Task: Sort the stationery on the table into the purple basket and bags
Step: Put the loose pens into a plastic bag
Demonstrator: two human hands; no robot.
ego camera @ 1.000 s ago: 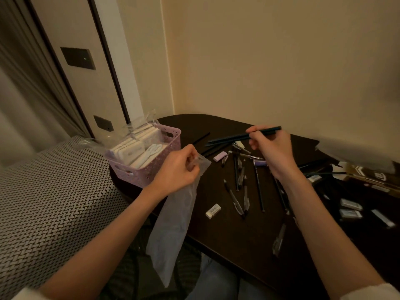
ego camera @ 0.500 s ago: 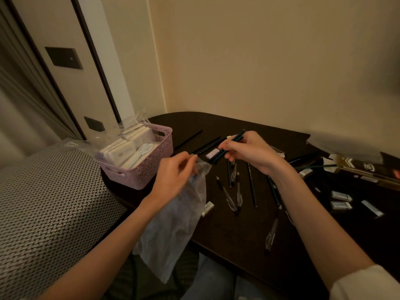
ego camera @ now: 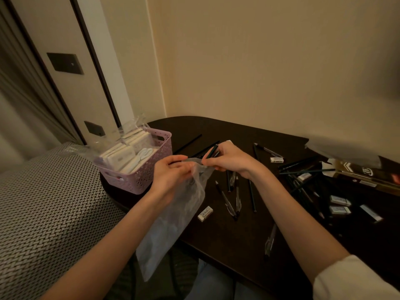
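My left hand (ego camera: 171, 176) pinches the top edge of a long clear plastic bag (ego camera: 173, 221) that hangs over the table's front edge. My right hand (ego camera: 229, 159) grips a bundle of dark pencils (ego camera: 213, 150) and also touches the bag's mouth, right beside the left hand. The purple basket (ego camera: 147, 174) stands at the table's left end, packed with white boxes, white scissors and a clear bag. Loose pens (ego camera: 232, 198), pencils and white erasers (ego camera: 205, 213) lie scattered on the dark table (ego camera: 227, 245).
More erasers (ego camera: 339, 200) and a heap of pencils (ego camera: 303, 172) lie to the right, near a dark printed box (ego camera: 368, 169) and a pale bag by the wall. A patterned bed (ego camera: 47, 213) borders the table on the left. My knees show below the table edge.
My right hand brought the pencil bundle leftwards and down to the bag's mouth, meeting the left hand. The bag's top edge has been lifted towards the pencils.
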